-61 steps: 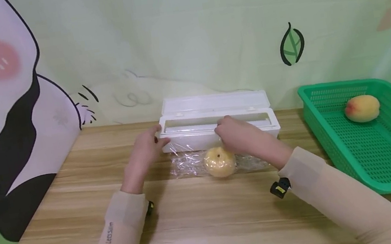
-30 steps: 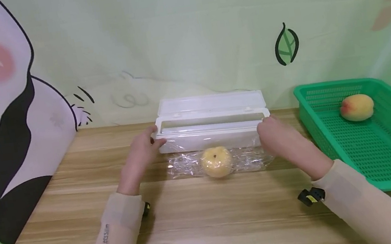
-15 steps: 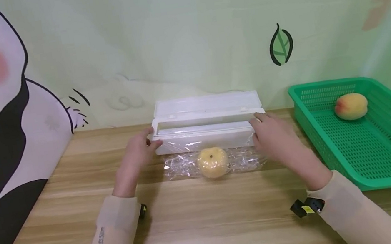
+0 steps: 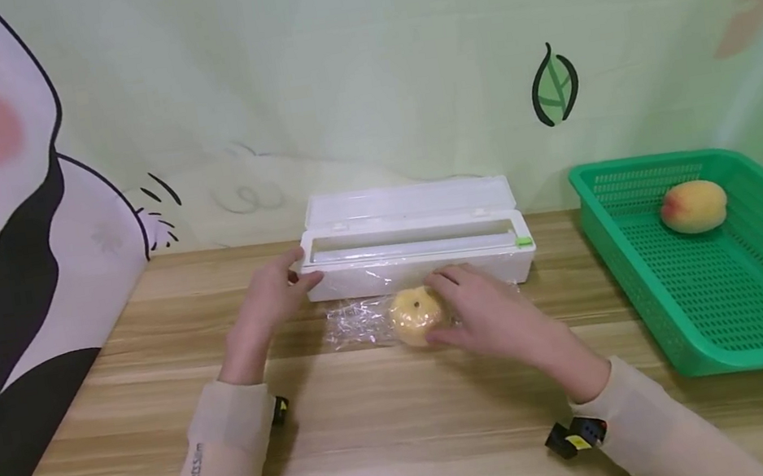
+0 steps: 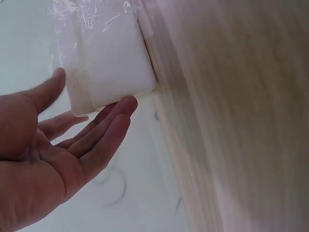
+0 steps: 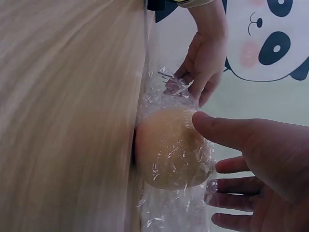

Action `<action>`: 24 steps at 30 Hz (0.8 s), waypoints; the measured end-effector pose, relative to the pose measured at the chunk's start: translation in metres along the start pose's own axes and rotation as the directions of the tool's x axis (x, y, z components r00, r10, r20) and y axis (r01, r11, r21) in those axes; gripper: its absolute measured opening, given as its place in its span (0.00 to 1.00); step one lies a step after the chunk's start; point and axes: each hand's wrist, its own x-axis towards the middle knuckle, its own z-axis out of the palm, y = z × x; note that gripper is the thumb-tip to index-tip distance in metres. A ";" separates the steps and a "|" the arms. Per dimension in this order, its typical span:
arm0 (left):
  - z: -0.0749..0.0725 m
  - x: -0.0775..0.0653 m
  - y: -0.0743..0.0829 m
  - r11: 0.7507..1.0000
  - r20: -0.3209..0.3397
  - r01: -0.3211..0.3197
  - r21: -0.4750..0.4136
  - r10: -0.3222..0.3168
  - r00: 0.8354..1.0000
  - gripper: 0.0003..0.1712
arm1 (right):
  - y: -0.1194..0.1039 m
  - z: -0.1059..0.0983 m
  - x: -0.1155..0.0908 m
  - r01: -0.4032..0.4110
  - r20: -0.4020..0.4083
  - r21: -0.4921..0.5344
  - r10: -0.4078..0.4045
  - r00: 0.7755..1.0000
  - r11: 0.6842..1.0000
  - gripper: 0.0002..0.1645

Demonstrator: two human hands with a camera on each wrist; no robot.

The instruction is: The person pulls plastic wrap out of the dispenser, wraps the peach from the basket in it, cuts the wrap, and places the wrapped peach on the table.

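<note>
A white cling film dispenser (image 4: 422, 273) stands at the back of the table with its lid (image 4: 409, 202) raised. Clear film (image 4: 359, 323) runs from it over a round yellow fruit (image 4: 412, 320) with a dark spot on top. My left hand (image 4: 264, 295) holds the dispenser's left end, thumb on one side and fingers on the end face in the left wrist view. My right hand (image 4: 497, 315) is at the fruit's right side. In the right wrist view its thumb (image 6: 222, 129) touches the wrapped fruit (image 6: 166, 150), and the other fingers are extended and spread.
A small green slider (image 4: 523, 242) sits at the dispenser's right end. To the right stands a green plastic basket (image 4: 697, 347) with a peach (image 4: 694, 208) inside. Behind the wooden table (image 4: 397, 441) hangs a printed cloth backdrop (image 4: 389, 89).
My right hand slid along the dispenser's front edge to its right end, then came down and left to the fruit. The green slider now shows. My left hand stayed at the left end.
</note>
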 end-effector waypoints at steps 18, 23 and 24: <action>-0.016 -0.005 -0.002 0.995 0.118 0.049 -0.092 -0.038 0.992 0.42 | 0.007 0.016 0.000 -0.039 0.023 0.144 0.037 0.999 0.989 0.39; -0.020 -0.011 0.015 0.997 0.008 -0.069 -0.037 0.069 0.998 0.38 | 0.011 0.016 -0.001 -0.011 0.016 0.174 0.008 1.000 0.985 0.34; -0.021 -0.012 0.020 0.995 -0.012 -0.098 -0.020 0.097 0.995 0.37 | 0.012 0.016 -0.001 -0.005 0.015 0.182 0.003 1.000 0.983 0.33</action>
